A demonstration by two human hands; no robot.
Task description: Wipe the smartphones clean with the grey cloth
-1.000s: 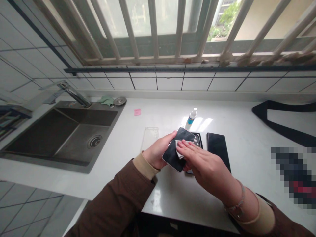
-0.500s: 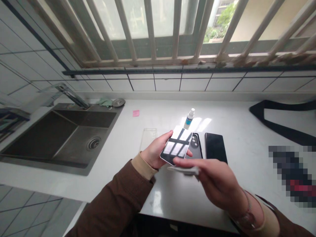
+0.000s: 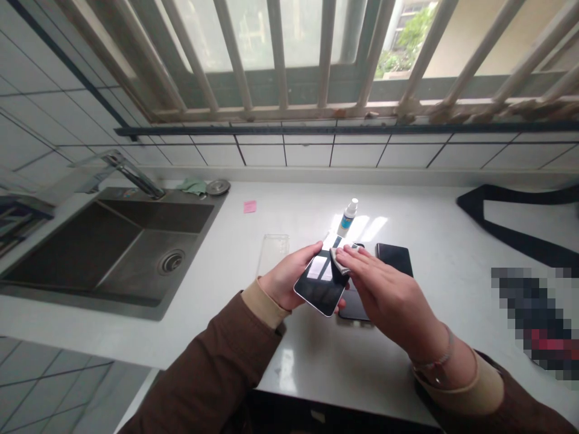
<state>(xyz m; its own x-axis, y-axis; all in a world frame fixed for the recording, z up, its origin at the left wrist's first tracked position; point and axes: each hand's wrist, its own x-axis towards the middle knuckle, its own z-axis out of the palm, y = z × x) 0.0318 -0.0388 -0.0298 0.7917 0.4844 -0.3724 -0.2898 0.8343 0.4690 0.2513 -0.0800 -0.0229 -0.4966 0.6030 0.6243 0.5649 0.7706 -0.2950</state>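
Two hands: L (image 3: pixel 289 278) w/ glossy phone (image 3: pixel 322 281), R (image 3: pixel 386 295) w/ prob. cloth (image 3: pixel 339 260).

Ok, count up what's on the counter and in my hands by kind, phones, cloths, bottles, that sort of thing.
Phones: 3, one held, one under the hands, one flat
Clear phone case: 1
Spray bottle: 1
Cloths: 2, one grey, one green
Pink note: 1
Total: 8
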